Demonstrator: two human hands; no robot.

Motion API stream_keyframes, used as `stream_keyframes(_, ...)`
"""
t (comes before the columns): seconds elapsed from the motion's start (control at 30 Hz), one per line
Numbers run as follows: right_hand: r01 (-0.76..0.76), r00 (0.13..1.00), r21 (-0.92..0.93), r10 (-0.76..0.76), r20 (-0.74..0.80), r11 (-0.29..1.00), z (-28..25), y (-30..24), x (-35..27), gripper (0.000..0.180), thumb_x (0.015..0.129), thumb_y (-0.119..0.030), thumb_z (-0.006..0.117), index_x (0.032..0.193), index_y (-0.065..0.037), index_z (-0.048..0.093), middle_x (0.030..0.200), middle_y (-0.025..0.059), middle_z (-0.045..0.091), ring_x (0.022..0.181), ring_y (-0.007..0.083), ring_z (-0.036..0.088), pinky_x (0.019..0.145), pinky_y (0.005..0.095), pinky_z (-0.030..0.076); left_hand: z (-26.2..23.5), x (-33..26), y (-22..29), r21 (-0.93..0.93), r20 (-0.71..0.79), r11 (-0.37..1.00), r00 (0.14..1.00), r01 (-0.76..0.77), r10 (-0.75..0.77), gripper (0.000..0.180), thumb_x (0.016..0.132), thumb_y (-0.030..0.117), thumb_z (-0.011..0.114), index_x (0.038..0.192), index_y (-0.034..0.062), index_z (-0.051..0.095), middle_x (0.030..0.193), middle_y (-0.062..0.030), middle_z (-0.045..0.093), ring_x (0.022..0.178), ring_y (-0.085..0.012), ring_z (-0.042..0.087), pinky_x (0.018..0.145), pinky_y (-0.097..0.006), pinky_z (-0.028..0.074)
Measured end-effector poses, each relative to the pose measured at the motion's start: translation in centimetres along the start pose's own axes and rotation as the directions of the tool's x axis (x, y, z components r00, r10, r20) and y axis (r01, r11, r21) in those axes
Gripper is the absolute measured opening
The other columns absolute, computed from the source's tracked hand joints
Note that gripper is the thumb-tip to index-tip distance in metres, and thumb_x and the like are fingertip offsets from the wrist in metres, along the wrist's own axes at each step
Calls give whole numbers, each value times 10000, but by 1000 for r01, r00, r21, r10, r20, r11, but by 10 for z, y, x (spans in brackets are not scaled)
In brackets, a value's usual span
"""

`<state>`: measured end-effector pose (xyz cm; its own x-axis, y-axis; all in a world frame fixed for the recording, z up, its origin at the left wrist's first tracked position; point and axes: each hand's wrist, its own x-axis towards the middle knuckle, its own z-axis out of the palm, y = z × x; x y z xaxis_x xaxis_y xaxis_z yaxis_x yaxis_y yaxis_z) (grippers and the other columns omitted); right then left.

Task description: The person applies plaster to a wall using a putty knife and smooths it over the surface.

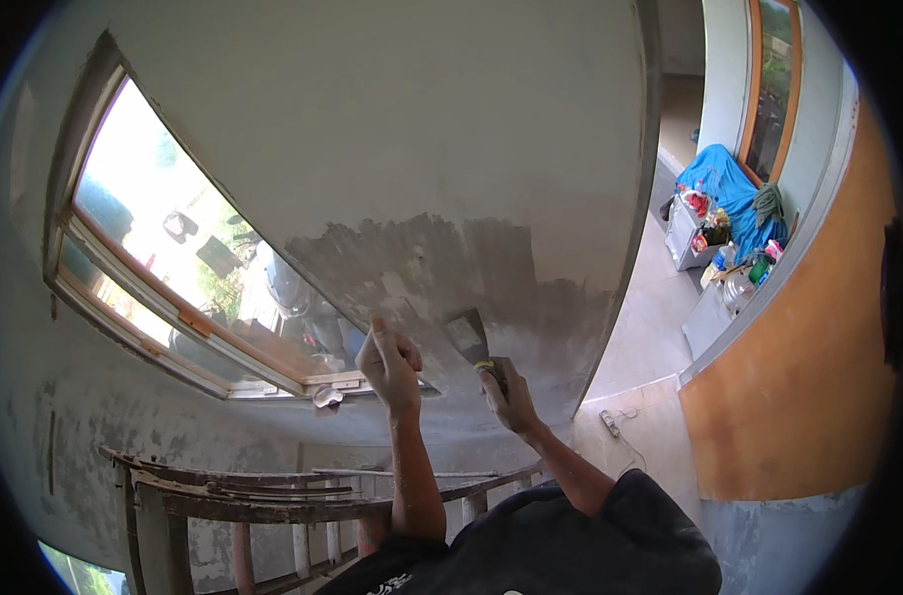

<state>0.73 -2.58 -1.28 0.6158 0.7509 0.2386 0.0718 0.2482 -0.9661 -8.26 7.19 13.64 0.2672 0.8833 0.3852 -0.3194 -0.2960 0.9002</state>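
Right grip point(509, 401) encloses scraper point(470, 344), blade point(464, 332) toward eleven o'clock; likely light, stiff; handle point(488, 366) suits holding. Left grip point(390, 369) curled, nothing visible inside.

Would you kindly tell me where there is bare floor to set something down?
Bare floor lies between the wall and the white cabinets, beyond the power strip. Bottles crowd the cabinets beside a blue sheet. A gap separates the left hand from the scraper in the right hand.

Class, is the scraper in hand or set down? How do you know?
In hand: the right hand grips the scraper by its handle, the blade sticking out. Whether it touches the wall, I cannot tell.
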Motion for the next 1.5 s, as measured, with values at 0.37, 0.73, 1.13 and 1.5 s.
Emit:
stream_keyframes(0.37,-134,991,-126,135,-3,983,0,29,-3,273,924,-262,509,879,4,553,583,65,524,517,121,490,500,285,397,14,6,-12,-35,-94,995,991,91,-94,450,967,324,426,581,94,399,477,34,369,406,-31,335,382,-205,249)
stream_keyframes(0.73,-25,998,64,21,62,998,11,26,-2,242,918,-181,466,732,-30,496,575,-16,480,459,68,437,401,243,353,85,2,27,406,647,877,759,-256,-78,282,815,278,577,780,0,603,608,-161,555,516,-245,447,540,-374,390)
stream_keyframes(1.13,-93,996,148,93,11,985,23,7,-1,213,934,-228,498,928,-22,554,611,0,508,412,47,429,365,197,349,-29,-51,73,651,689,729,566,-212,-452,238,855,229,608,797,4,562,600,-106,528,519,-216,498,509,-331,397)
stream_keyframes(1.5,-206,979,282,201,45,937,23,1,-8,278,946,-286,473,904,-19,540,605,2,494,399,42,414,336,196,313,-37,-64,77,689,592,693,717,-215,-367,235,827,215,655,884,24,531,676,-57,524,611,-154,525,523,-274,428)
